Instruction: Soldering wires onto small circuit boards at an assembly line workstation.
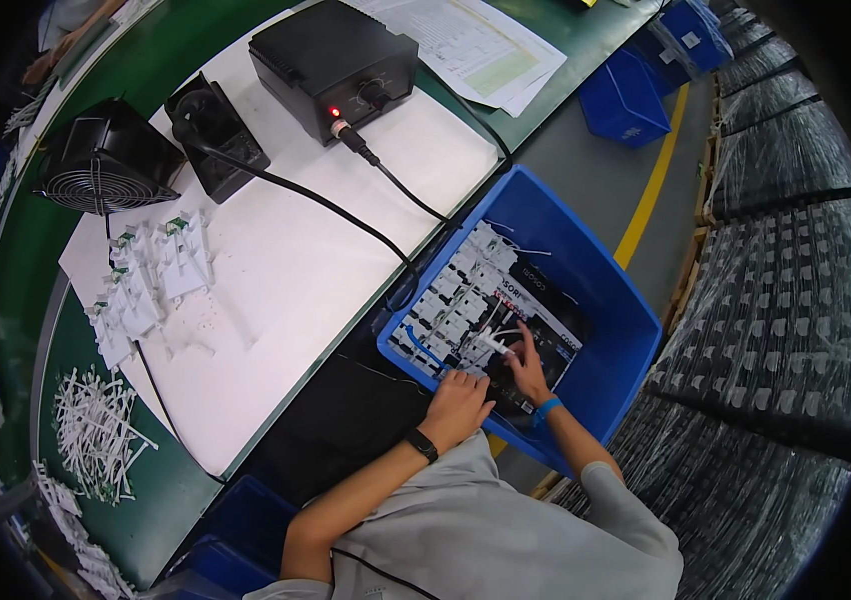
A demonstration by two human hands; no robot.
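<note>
A blue bin [601, 285] stands beside the table edge. In it lie several small white plastic parts [438, 310] with thin white wires, next to a dark printed box [536, 290]. My left hand [458, 405], below a black wristband, lies over the bin's near rim with its fingers bent over it. What lies under those fingers is hidden. A blue strip [424, 345] runs toward them. Inside the bin, my right hand [529, 370], above a blue wristband, has its index finger stretched out and the thumb apart. Close to that thumb is a white wired part [493, 343].
On the white board [286, 270] sit a black soldering station [334, 65], an iron stand [216, 140], a black fan [106, 160] and white plastic pieces [151, 275]. White wires [101, 430] lie piled at left. Wrapped pallet stacks [776, 300] stand right, blue bins [626, 95] beyond.
</note>
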